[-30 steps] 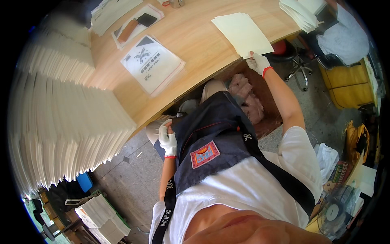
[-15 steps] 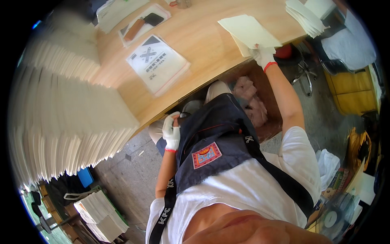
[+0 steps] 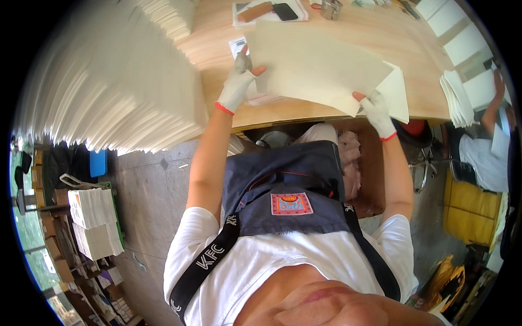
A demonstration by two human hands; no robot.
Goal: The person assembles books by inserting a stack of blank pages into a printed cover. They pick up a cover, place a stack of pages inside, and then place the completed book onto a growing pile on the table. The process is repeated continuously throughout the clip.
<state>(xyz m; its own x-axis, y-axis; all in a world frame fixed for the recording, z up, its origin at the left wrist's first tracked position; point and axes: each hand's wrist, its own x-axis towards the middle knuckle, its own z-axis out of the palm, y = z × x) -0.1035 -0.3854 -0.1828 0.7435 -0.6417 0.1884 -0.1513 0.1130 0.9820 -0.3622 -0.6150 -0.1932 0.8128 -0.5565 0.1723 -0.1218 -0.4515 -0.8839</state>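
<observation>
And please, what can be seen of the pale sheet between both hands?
The pale sheet is blank on its visible face and looks like stiff paper. It bows slightly above the wooden table. The gloved left hand holds its left edge, the gloved right hand its lower right part. Whether it is single is unclear.

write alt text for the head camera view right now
A person's white-gloved left hand and right hand hold a large cream sheet by its edges over a wooden table. A tall stack of paper rises on the left.
</observation>
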